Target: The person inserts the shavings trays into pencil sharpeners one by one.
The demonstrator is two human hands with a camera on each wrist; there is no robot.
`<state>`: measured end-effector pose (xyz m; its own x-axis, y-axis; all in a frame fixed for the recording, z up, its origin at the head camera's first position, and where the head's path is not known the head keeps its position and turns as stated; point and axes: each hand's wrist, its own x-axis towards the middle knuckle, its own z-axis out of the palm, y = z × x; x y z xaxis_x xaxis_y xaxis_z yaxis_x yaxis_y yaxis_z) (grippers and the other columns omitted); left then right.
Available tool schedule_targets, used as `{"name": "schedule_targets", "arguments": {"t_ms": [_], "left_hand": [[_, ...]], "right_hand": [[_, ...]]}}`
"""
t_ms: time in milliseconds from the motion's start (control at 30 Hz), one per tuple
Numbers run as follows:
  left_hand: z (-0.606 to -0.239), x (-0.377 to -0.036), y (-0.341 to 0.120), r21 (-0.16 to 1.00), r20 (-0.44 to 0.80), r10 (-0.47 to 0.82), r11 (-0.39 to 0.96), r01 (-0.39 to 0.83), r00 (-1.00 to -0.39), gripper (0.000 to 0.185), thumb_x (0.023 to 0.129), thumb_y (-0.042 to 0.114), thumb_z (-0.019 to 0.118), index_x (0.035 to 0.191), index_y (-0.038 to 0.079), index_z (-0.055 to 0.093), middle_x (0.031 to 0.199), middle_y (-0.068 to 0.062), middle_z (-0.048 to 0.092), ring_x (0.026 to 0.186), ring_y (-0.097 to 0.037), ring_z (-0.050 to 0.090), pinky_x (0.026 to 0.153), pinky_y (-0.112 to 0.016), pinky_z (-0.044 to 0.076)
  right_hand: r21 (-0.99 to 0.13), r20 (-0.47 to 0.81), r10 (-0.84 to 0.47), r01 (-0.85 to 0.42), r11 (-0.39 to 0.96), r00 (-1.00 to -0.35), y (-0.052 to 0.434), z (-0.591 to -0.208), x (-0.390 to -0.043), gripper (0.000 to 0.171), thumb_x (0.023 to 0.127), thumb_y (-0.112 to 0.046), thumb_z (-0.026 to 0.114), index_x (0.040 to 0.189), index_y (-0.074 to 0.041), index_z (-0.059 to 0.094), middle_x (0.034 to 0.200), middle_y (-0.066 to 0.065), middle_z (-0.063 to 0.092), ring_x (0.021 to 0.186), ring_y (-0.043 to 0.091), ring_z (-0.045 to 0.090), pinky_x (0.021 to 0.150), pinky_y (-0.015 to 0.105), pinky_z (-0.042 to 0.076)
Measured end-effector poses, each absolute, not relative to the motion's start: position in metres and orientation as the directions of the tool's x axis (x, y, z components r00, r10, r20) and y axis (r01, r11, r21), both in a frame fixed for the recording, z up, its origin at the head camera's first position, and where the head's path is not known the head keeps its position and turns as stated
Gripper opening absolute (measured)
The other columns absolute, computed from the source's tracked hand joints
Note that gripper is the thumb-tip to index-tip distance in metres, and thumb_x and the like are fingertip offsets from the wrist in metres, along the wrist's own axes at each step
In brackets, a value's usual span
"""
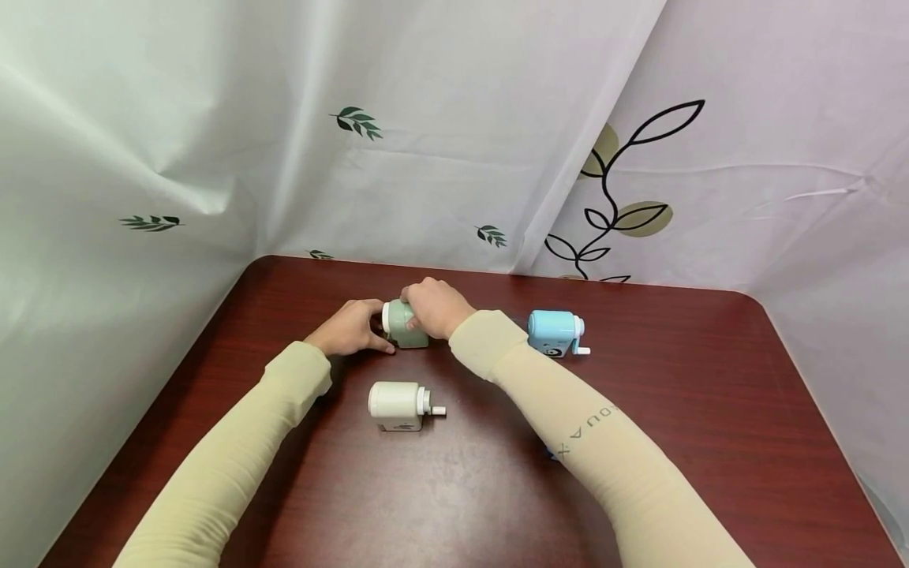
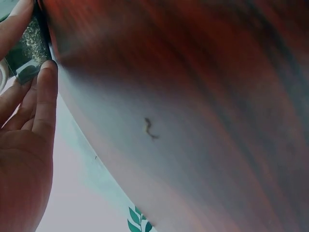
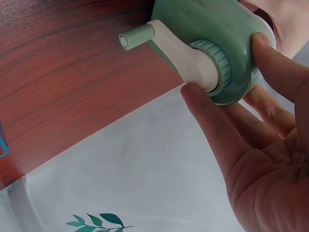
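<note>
A green hand-crank pencil sharpener (image 1: 402, 315) stands near the back of the table between both hands. My right hand (image 1: 436, 308) grips its body from the right; in the right wrist view, the thumb and fingers hold it beside the collar of the pale crank (image 3: 193, 63). My left hand (image 1: 349, 327) is at the other end. In the left wrist view, the left thumb and fingers pinch the see-through shavings bin (image 2: 35, 41) of this sharpener, with shavings inside. A cream sharpener (image 1: 394, 401) stands in front, its crank toward the right.
A light blue sharpener (image 1: 551, 331) with a white crank stands to the right, beyond the right forearm. Some blue thing (image 1: 552, 453) is mostly hidden under that forearm. A small curled bit (image 2: 148, 128) lies on the table (image 1: 675, 371). Patterned white curtains (image 1: 426, 181) hang behind the back edge.
</note>
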<state>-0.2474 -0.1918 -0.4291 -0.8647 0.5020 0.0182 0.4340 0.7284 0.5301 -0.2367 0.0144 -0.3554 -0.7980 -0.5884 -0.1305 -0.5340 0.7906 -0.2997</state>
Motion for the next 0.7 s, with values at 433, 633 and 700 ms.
{"name": "schedule_targets", "arguments": {"t_ms": [433,633,700], "left_hand": [[-0.4303,-0.2495,-0.1875,0.510,-0.015,0.464,0.766,0.392,-0.886,0.055,0.067,0.024,0.095,0.107,0.001,0.065,0.094,-0.005,0.068,0.084,-0.020,0.063,0.079,-0.038,0.052],[-0.4305,-0.2490,-0.1864,0.525,-0.031,0.456,0.765,0.374,-0.889,0.057,0.068,0.023,0.095,0.110,-0.001,0.064,0.097,-0.007,0.068,0.086,-0.020,0.063,0.080,-0.038,0.053],[-0.4304,-0.2489,-0.1862,0.529,-0.032,0.455,0.763,0.371,-0.890,0.057,0.069,0.023,0.095,0.111,-0.001,0.064,0.098,-0.008,0.068,0.086,-0.020,0.063,0.080,-0.038,0.053]], "right_hand": [[-0.302,-0.114,-0.599,-0.547,0.781,-0.792,0.0149,-0.3549,-0.2368,0.042,0.091,-0.019,0.076,0.130,-0.007,0.066,0.119,0.008,0.068,0.103,0.021,0.062,0.087,0.032,0.051],[-0.303,-0.115,-0.597,-0.544,0.782,-0.794,0.0154,-0.3553,-0.2371,0.042,0.091,-0.020,0.076,0.130,-0.007,0.066,0.118,0.008,0.068,0.103,0.021,0.061,0.087,0.032,0.051],[-0.306,-0.117,-0.597,-0.543,0.782,-0.794,0.0155,-0.3554,-0.2374,0.042,0.091,-0.020,0.076,0.130,-0.008,0.066,0.119,0.008,0.068,0.103,0.020,0.062,0.087,0.032,0.051]]}}
